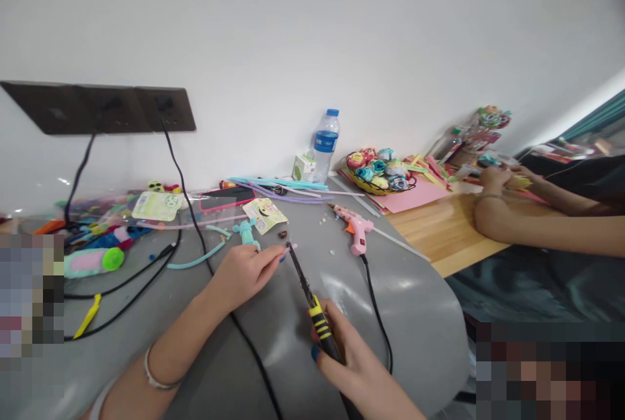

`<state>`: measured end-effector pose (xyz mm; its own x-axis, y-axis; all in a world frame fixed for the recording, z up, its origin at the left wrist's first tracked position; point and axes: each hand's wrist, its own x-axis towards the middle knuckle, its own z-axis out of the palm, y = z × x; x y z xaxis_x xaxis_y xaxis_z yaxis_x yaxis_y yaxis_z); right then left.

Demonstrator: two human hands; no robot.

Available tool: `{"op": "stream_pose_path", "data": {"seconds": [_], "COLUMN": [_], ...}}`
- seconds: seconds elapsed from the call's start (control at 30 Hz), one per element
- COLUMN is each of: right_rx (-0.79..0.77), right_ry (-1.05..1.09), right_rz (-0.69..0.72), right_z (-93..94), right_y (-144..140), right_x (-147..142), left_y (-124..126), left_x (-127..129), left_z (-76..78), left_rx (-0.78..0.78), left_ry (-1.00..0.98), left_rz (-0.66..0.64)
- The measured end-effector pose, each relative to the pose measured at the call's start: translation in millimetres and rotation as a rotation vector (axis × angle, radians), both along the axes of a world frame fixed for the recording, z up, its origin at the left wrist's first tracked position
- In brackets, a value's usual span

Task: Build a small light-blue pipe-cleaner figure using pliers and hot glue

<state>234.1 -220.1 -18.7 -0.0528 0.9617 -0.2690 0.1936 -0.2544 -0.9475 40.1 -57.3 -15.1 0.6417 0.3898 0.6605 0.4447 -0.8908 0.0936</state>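
Right hand point(354, 358) gripped the yellow-and-black-handled long-nose pliers point(308, 296), fingers clamped on the handles. Plier tips met a small pale piece pinched in the left hand point(244, 271), fingers together, above the grey surface point(420, 316). Pink glue gun point(356, 228) lay nearby.

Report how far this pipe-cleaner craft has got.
Done: a small teal figure lies finished-looking on the grey table. In hand: the left hand pinches a tiny piece at the tip of the yellow-and-black pliers gripped by the right hand. Left: loose pipe cleaners unused; the pink glue gun lies untouched.
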Motion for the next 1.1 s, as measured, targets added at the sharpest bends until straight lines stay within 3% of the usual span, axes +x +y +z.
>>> {"op": "stream_pose_path", "data": {"seconds": [0.4, 0.63, 0.77, 1.1], "right_rx": [-0.047, -0.137, -0.143, -0.097], "right_ry": [0.049, 0.29, 0.295, 0.204], "right_rz": [-0.078, -0.15, -0.12, 0.001], "right_z": [-2.7, -8.7, -5.6, 4.9], "right_y": [-1.3, -2.8, -5.3, -6.1], "right_x": [-4.8, 4.0, 7.3, -1.8], "left_y": [-0.9, 0.6, 0.5, -1.1], "left_x": [0.9, 0.7, -0.4, 2.1], "left_z": [-2.8, -0.8, 1.4, 5.0], "left_rx": [0.004, -0.05, -0.092, -0.392], "left_ry": [0.034, 0.058, 0.068, 0.02], "left_rz": [0.0, 0.016, 0.05, -0.041]}}
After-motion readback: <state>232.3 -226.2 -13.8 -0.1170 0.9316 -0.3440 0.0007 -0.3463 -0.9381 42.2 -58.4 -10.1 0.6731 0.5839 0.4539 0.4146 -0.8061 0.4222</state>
